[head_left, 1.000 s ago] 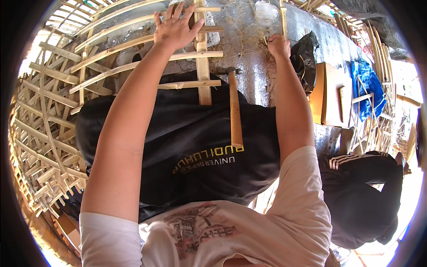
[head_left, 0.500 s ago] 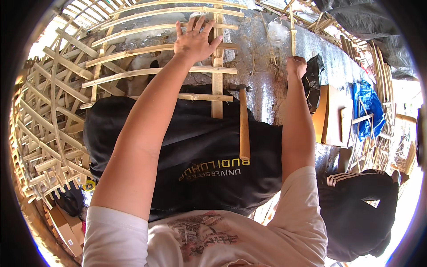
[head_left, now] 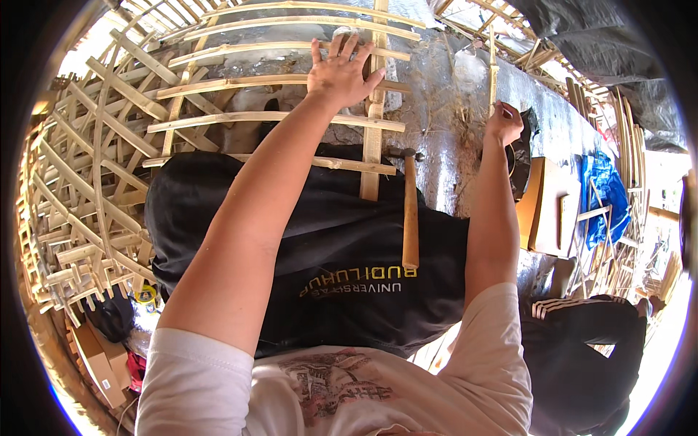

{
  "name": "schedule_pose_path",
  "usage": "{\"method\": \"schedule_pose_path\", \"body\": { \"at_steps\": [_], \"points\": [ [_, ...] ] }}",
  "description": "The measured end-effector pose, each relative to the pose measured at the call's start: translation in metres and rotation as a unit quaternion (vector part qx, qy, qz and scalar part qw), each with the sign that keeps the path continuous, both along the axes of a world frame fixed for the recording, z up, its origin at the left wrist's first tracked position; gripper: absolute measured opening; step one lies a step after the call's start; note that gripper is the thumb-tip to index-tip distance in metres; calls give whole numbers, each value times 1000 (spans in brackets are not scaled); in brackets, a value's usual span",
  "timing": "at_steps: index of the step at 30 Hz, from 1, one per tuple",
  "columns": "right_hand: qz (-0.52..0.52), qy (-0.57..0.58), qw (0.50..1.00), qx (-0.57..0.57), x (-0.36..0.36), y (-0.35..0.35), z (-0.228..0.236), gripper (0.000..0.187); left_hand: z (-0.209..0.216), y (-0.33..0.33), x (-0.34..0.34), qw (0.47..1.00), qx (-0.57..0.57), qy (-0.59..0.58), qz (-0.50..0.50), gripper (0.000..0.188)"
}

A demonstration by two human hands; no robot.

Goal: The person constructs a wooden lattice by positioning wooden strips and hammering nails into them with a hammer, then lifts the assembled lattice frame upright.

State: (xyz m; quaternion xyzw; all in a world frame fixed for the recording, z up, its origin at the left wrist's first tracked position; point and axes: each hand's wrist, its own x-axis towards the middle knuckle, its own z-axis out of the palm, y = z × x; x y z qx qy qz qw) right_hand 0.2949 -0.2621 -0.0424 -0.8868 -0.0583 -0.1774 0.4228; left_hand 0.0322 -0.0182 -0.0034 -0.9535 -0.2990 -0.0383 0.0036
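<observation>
My left hand lies with spread fingers over the bamboo slats of a lattice panel, beside its upright bamboo strip. Farther right, my right hand is closed at the near end of a thin bamboo strip, which points away from me. Its fingers are curled, and their contact with the strip is partly hidden. A hammer with a wooden handle rests on the black cloth over my lap, its head close to the panel's lower right corner.
Crossed bamboo lattice fills the left side. To the right are a black plastic bag, a cardboard box and a blue plastic sheet. A person in dark clothing is at the lower right. Silvery sheeting covers the ground.
The whole view has shifted, so things sit slightly lower and to the right. My left hand stays on the slats. My right hand has turned a little, its fingers looser at the strip's end.
</observation>
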Motion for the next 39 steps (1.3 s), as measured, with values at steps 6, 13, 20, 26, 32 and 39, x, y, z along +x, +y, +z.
{"method": "schedule_pose_path", "body": {
  "at_steps": [6,13,20,26,32,39],
  "points": [
    [32,-36,999,-21,-16,21,22,9,0,2,-1,1000,-8,-2,-2,68],
    [236,-109,963,67,-48,87,37,12,5,-4,1,1000,4,-11,2,68],
    [378,-71,922,45,-115,150,53,8,9,-3,-3,1000,-20,-17,-4,67],
    [384,-78,920,22,-118,164,48,8,9,-3,-3,1000,-22,-7,-4,67],
    [400,-90,911,36,-119,171,45,8,8,-2,-3,1000,-17,-16,-4,66],
    [415,-93,904,29,-124,175,44,6,8,-2,-3,1000,-22,-22,-5,66]
  ]
}}
